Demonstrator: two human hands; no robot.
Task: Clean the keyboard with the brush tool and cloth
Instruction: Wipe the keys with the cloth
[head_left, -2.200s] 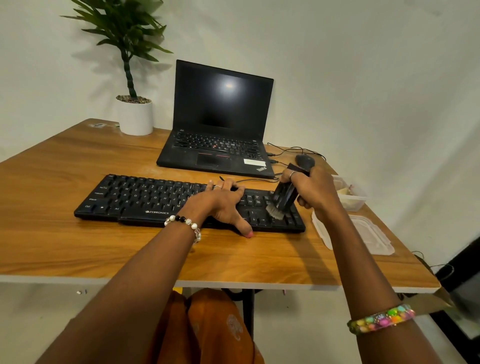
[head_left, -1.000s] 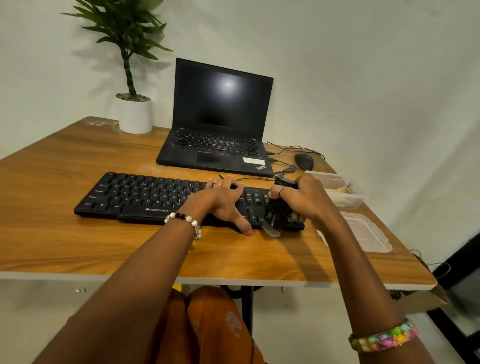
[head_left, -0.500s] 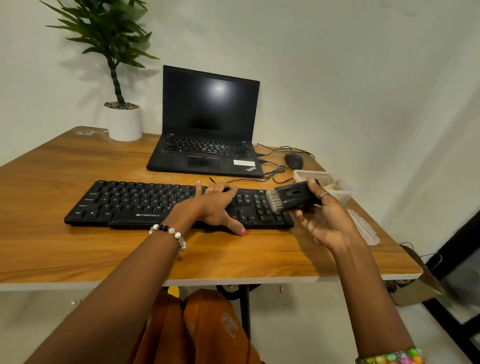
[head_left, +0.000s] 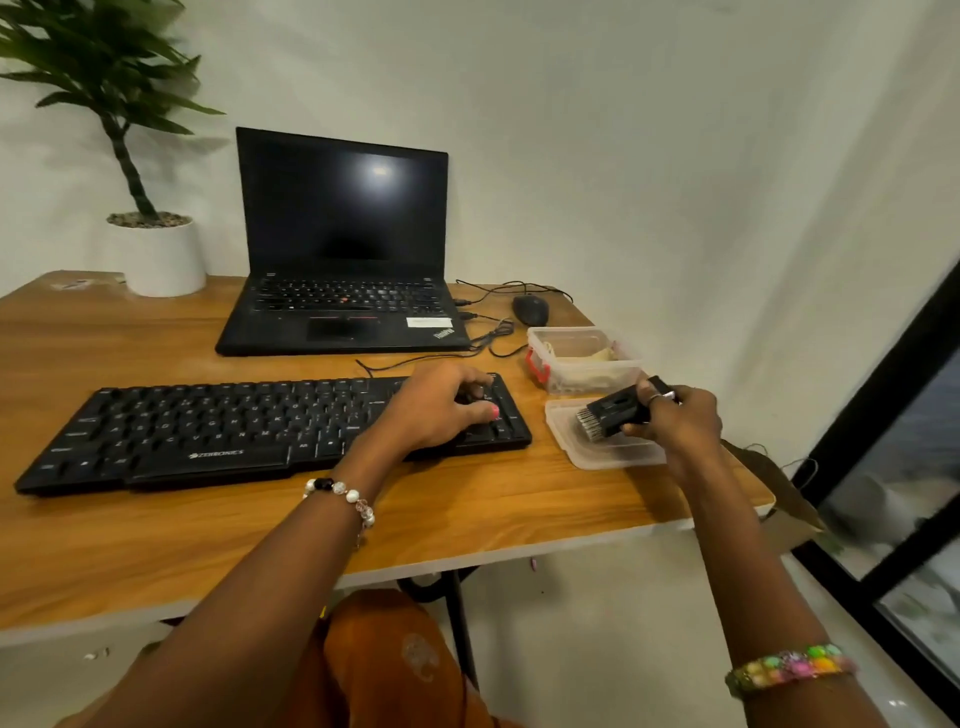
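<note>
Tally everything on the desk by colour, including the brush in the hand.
Black: 4, namely keyboard, laptop, mouse, brush in the right hand
Clear plastic: 2, namely box, lid
White: 1, namely plant pot
Total: 7

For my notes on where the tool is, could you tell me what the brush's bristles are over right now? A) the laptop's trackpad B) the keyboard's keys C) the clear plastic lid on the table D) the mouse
C: the right hand holds the brush with its bristles over the clear lid, to the right of the keyboard.
</note>
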